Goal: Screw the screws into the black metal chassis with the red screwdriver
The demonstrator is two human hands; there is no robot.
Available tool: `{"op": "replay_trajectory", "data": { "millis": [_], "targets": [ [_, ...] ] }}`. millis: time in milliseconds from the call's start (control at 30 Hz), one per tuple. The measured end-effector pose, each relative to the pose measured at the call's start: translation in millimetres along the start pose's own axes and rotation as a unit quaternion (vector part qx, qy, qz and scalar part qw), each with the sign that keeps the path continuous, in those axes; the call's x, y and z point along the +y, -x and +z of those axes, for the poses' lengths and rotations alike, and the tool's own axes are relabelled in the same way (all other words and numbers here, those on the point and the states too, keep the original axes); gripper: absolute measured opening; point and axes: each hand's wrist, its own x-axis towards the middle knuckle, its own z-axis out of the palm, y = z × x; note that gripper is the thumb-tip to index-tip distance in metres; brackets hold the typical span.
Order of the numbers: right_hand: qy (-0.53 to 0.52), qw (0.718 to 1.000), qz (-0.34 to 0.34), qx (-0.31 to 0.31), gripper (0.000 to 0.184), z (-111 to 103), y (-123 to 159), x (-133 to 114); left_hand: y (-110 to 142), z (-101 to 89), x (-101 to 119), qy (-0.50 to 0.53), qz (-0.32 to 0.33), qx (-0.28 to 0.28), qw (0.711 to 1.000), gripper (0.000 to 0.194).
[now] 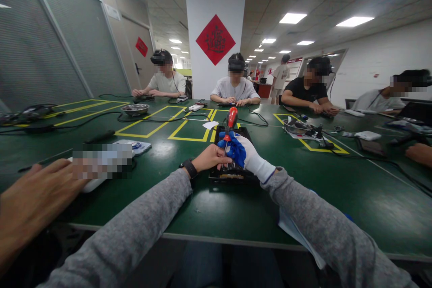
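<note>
Left arm: grey-sleeved, reaching diagonally from the lower left, with a dark watch (189, 168) at the wrist.
Left hand (208, 157): bare, back upward, at the near left part of the case; thumb and fingers drawn together beside the screwdriver's shaft, whether pinching it cannot be told.
Right arm: grey-sleeved, angled inward from the lower right.
Right hand (248, 153): in a white-and-blue glove, above the case, fingers curled around the screwdriver.
Screwdriver (232, 118): red handle uppermost, nearly upright over the case; tip hidden.
Case (232, 174): black, open, lying on the green table (216, 216).
Paper (210, 125): beyond the case, to its left.
Metal bowl (135, 109): well apart, farther left.
</note>
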Motion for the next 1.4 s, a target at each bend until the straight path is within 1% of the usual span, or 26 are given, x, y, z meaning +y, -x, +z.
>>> {"op": "replay_trajectory", "data": {
  "millis": [67,100,133,200,267,300,367,433,500,567,633,733,900,1167,1267,1400],
  "targets": [
    [-0.002,0.999,-0.037,0.024,0.021,-1.3,-1.3,-0.4,-1.3,0.2,-6.2,0.019,0.017,0.003,1.0,0.039],
    [-0.003,0.998,-0.05,0.045,0.021,-2.3,-1.8,-2.1,-2.4,0.6,-9.4,0.027,0.032,0.016,0.999,0.042],
    [-0.006,0.995,-0.068,0.073,0.022,-3.9,-2.5,-4.5,-3.9,1.3,-12.4,0.033,0.047,0.044,0.997,0.045],
    [-0.01,0.984,-0.116,0.136,0.023,-9.4,-5.1,-10.2,-8.2,2.8,-17.9,0.03,0.06,0.135,0.989,0.052],
    [-0.003,0.964,-0.182,0.194,0.025,-18.1,-9.2,-13.8,-13.8,3.8,-23.5,0.012,0.043,0.241,0.97,0.05],
    [0.008,0.95,-0.215,0.228,0.026,-23.3,-11.7,-14.2,-16.8,3.8,-26.8,0.001,0.031,0.281,0.959,0.045],
    [0.037,0.915,-0.256,0.309,0.025,-33.5,-16.6,-11.9,-22.2,2.9,-34.3,-0.021,0.002,0.331,0.943,0.031],
    [0.065,0.891,-0.254,0.372,0.023,-41.3,-20.0,-7.7,-25.9,1.2,-42.4,-0.036,-0.038,0.356,0.933,0.026],
    [0.075,0.889,-0.227,0.392,0.02,-44.9,-21.2,-3.8,-27.4,-0.2,-48.7,-0.039,-0.08,0.359,0.929,0.028],
    [0.07,0.899,-0.195,0.386,0.016,-44.6,-20.5,-1.7,-27.0,-0.7,-51.5,-0.032,-0.103,0.343,0.933,0.027],
    [0.066,0.911,-0.165,0.373,0.013,-42.4,-18.9,-0.7,-25.4,-0.3,-50.8,-0.028,-0.109,0.327,0.938,0.026],
    [0.076,0.923,-0.141,0.349,0.014,-39.9,-16.9,0.5,-22.8,0.5,-46.2,-0.032,-0.101,0.313,0.944,0.025],
    [0.082,0.933,-0.134,0.324,0.016,-40.1,-16.1,2.3,-20.5,0.2,-39.8,-0.056,-0.08,0.295,0.951,0.022],
    [0.099,0.939,-0.121,0.306,0.017,-38.1,-15.6,3.6,-19.8,-0.1,-39.4,-0.064,-0.087,0.288,0.951,0.023],
    [0.094,0.936,-0.132,0.313,0.016,-37.2,-16.4,2.6,-20.2,-0.3,-41.2,-0.063,-0.087,0.286,0.952,0.022],
    [0.083,0.931,-0.157,0.32,0.011,-35.2,-15.6,-1.7,-20.7,-0.3,-45.1,-0.062,-0.085,0.298,0.949,0.021]
  ]
}}
